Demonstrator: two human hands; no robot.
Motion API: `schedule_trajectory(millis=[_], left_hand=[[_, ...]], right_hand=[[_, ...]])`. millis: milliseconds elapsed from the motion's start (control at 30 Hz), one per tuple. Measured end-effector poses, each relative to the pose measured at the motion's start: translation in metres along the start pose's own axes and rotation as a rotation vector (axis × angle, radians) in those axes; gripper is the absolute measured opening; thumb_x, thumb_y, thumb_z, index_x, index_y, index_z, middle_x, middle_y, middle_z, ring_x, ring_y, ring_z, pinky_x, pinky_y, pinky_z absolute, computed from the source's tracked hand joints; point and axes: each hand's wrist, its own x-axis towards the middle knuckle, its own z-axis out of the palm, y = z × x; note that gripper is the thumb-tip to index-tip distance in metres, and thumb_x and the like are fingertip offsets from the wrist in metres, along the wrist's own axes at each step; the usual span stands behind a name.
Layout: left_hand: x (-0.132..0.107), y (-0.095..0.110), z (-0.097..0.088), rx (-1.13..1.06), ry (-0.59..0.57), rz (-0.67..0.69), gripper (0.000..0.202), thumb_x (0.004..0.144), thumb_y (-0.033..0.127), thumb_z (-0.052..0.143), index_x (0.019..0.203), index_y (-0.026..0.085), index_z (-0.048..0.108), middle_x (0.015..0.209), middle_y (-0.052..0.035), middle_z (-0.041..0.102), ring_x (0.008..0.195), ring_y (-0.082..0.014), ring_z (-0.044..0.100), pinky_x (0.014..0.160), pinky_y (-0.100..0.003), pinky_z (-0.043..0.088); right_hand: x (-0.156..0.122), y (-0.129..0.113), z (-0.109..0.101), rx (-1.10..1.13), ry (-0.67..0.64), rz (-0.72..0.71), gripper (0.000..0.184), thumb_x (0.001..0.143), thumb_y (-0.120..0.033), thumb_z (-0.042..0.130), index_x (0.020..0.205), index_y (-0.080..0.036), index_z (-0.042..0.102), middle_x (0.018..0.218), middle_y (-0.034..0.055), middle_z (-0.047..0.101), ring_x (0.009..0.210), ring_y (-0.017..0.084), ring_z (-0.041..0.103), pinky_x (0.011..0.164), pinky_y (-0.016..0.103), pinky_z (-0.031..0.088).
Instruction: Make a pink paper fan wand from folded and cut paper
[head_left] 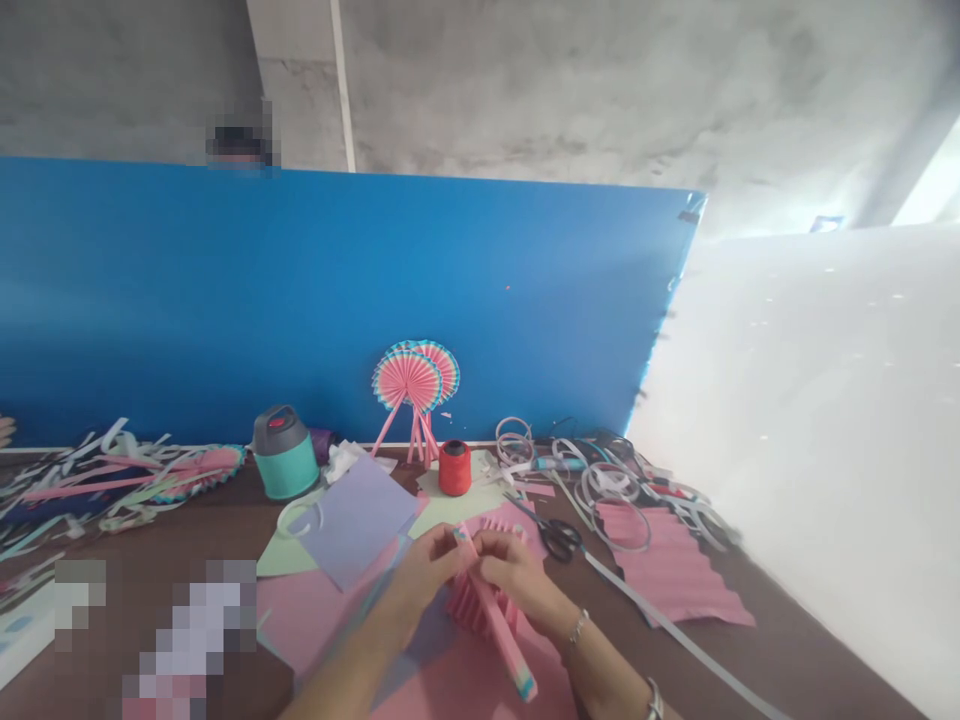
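My left hand (421, 572) and my right hand (511, 574) meet over the brown table (765, 620), both pinched on a pleated pink paper strip (498, 620) with a teal tip. The folded strip runs from my fingers down toward me. Under it lies more accordion-folded pink paper (471, 606). Black-handled scissors (556, 538) lie just right of my right hand. A red thread spool (454, 467) stands behind my hands. Finished pink-and-teal paper fans (414, 380) lean on the blue board (225, 300).
A teal bottle (283, 455) stands at back left beside lilac paper (360, 515) and green paper (283, 552). Paper scraps (105, 480) litter the left side. White strip loops (600, 475) and a pleated pink sheet (675, 565) lie right. A white panel (825, 420) closes the right.
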Motion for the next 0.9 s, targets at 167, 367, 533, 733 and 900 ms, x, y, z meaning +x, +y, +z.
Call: schedule_trajectory(millis=[167,367,533,733,900], left_hand=[[-0.002,-0.001,0.001,-0.153,0.081,-0.026,0.030,0.066,0.040,0.073,0.064,0.017,0.054,0.057,0.0045,0.050,0.054,-0.0089,0.043,0.054,-0.022,0.034],[0.008,-0.001,-0.014,-0.340,0.358,-0.031,0.034,0.058,0.038,0.079,0.067,0.019,0.052,0.059,0.0056,0.054,0.056,-0.0097,0.055,0.051,-0.020,0.040],[0.017,-0.007,-0.026,-0.414,0.480,0.000,0.035,0.054,0.032,0.082,0.067,0.018,0.053,0.061,0.0053,0.057,0.058,-0.0094,0.061,0.049,-0.018,0.043],[0.020,-0.012,-0.027,-0.461,0.502,-0.024,0.022,0.060,0.021,0.079,0.070,0.017,0.060,0.060,0.0039,0.062,0.057,-0.0094,0.063,0.050,-0.017,0.045],[0.019,-0.013,-0.030,-0.395,0.433,-0.094,0.020,0.062,0.020,0.076,0.078,0.015,0.065,0.066,-0.0002,0.069,0.062,-0.0128,0.066,0.053,-0.019,0.047]], right_hand=[[0.001,0.000,-0.004,-0.071,0.005,0.013,0.006,0.058,-0.018,0.054,0.061,-0.017,0.059,0.054,-0.0050,0.050,0.051,0.008,0.040,0.048,0.021,0.027],[0.013,0.008,-0.021,-0.189,0.019,0.087,0.009,0.057,-0.014,0.060,0.064,-0.017,0.065,0.049,-0.0046,0.056,0.047,0.009,0.045,0.046,0.021,0.029],[0.020,0.015,-0.037,-0.147,0.073,0.014,0.022,0.067,-0.036,0.070,0.060,-0.015,0.068,0.056,0.0008,0.062,0.053,0.013,0.052,0.052,0.025,0.035],[0.021,0.015,-0.043,-0.137,0.118,-0.004,0.033,0.063,-0.047,0.076,0.066,-0.015,0.070,0.050,-0.0023,0.051,0.049,0.011,0.042,0.050,0.026,0.029],[0.019,0.006,-0.046,-0.136,0.200,-0.061,0.035,0.060,-0.049,0.078,0.064,-0.015,0.068,0.051,-0.0034,0.049,0.049,0.009,0.038,0.049,0.024,0.027]])
